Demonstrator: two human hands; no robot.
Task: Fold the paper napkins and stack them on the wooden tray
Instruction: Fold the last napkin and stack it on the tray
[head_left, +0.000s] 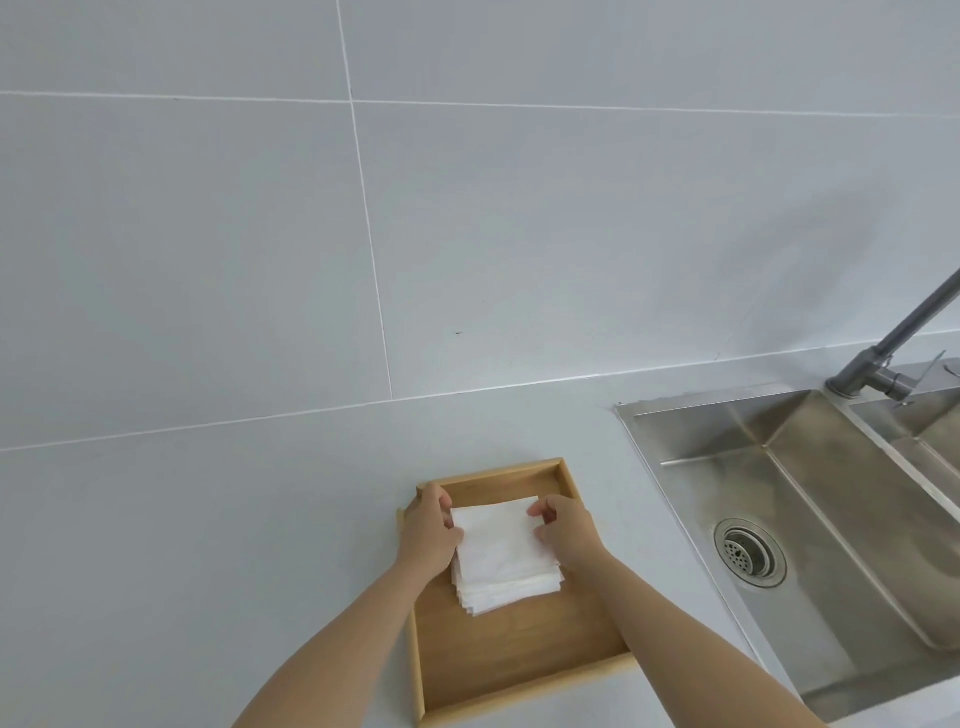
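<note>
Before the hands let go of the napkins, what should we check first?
1. Napkin stack inside the wooden tray: ok.
2. Stack edges lined up: not ok, lower layers stick out at the near side.
3. Left hand and right hand on opposite sides of the stack: ok.
4. Tray flat on the counter: ok.
5. Sink beside the tray looks dry: cannot tell.

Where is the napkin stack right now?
In the head view, the napkin stack lies inside the wooden tray, toward its far half, between the left hand and right hand, left of the sink.
</note>
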